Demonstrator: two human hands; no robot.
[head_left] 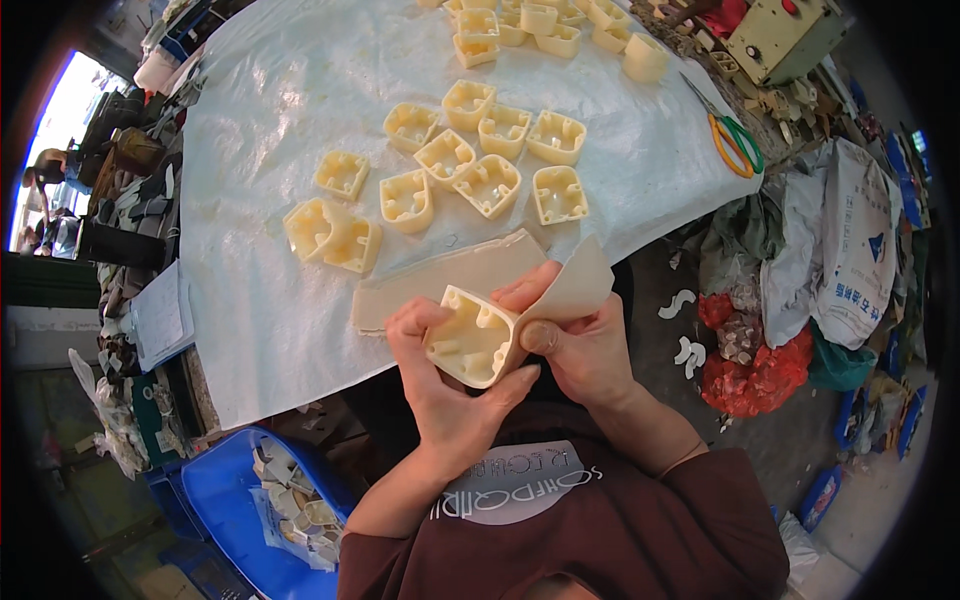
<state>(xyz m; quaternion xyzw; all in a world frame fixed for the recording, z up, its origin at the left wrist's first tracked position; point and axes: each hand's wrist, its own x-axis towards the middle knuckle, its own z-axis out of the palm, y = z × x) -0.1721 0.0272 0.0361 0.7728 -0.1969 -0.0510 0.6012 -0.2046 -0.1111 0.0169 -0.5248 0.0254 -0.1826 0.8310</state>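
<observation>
My left hand (pixel 445 405) grips a cream, square plastic box (pixel 468 338) with rounded corners, its open side with corner posts turned up toward me. In my right hand (pixel 590 350) a thin beige sheet (pixel 578 283) is pinched between thumb and fingers, its lower part lying against the box's right side. What the sheet is made of I cannot tell. Just beyond my hands, a flat beige strip (pixel 430 283) lies on the white table cover (pixel 270 130). Several similar cream boxes (pixel 488 185) stand beyond it, most with the open side up.
More cream boxes (pixel 558 40) are heaped at the table's far end. Orange-and-green-handled scissors (pixel 735 145) lie at the right edge. A blue bin (pixel 225 490) of scraps stands lower left. White sacks (pixel 850 250) and a red plastic bag (pixel 760 375) are at the right.
</observation>
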